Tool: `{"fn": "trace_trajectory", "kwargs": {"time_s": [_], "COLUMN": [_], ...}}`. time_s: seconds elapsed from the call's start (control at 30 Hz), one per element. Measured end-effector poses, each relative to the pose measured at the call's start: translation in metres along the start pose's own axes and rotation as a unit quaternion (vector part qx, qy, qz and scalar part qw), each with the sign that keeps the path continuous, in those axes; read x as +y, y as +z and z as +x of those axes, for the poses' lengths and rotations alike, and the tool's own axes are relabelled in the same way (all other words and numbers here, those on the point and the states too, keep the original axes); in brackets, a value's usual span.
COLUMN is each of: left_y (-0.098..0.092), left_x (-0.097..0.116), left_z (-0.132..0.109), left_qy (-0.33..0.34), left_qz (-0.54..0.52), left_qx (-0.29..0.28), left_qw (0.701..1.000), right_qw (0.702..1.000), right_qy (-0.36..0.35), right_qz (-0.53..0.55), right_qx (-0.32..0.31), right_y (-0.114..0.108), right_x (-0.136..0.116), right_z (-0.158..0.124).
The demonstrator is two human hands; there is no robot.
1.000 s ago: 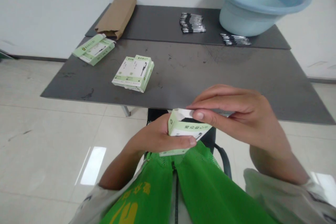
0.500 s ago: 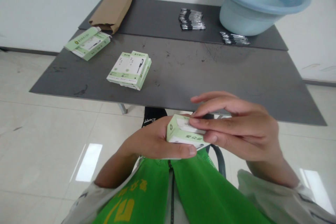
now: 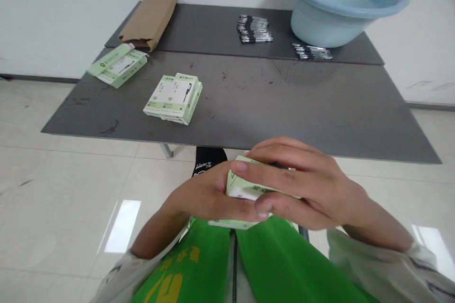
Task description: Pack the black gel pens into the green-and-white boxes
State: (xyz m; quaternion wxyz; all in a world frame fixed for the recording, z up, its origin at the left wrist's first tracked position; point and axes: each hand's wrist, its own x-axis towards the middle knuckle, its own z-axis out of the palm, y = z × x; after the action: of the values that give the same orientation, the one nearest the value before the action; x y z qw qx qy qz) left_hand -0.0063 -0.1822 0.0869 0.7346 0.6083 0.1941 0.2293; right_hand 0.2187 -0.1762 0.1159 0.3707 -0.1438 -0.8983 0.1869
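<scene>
Close in front of my green vest, a small green-and-white carton (image 3: 245, 188) is held between both hands. My left hand (image 3: 204, 194) grips it from the left, with the thumb along its near side. Over its top and right end, my right hand (image 3: 307, 177) is closed, fingers on the upper face and thumb at the near side. Both hands cover much of the carton. Beneath my left thumb, a green-and-white edge (image 3: 232, 224) sticks out; I cannot tell whether it is a flap or another carton.
On the grey table (image 3: 284, 104) lie stacked green-and-white cartons (image 3: 170, 97). Another carton with its flap open (image 3: 122, 64) lies left of them, by a brown paper bag (image 3: 149, 19). Farther back are a pile of pens (image 3: 254, 29), a smaller pen bunch (image 3: 313, 52) and a blue basin (image 3: 320, 21).
My right hand has moved left and closed over the carton; before, only its fingertips touched the top. The carton's lower edge now shows under my left thumb. The view has shifted slightly.
</scene>
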Motion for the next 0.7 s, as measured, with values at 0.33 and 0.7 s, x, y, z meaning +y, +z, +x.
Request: {"fn": "trace_trajectory", "kwargs": {"time_s": [0.33, 0.7], "left_y": [0.0049, 0.0028], "left_x": [-0.0019, -0.0076], "left_z": [0.0026, -0.0009], "left_qy": [0.068, 0.088], "left_qz": [0.003, 0.086], "left_qx": [0.026, 0.008], "left_qw": [0.997, 0.992], "right_qw": [0.987, 0.984], "right_qy": [0.036, 0.034], "right_qz": [0.156, 0.176], "right_qx": [-0.001, -0.010], "right_y": [0.0079, 0.0099], "right_x": [0.0020, 0.0024], "right_z": [-0.0087, -0.0084]}}
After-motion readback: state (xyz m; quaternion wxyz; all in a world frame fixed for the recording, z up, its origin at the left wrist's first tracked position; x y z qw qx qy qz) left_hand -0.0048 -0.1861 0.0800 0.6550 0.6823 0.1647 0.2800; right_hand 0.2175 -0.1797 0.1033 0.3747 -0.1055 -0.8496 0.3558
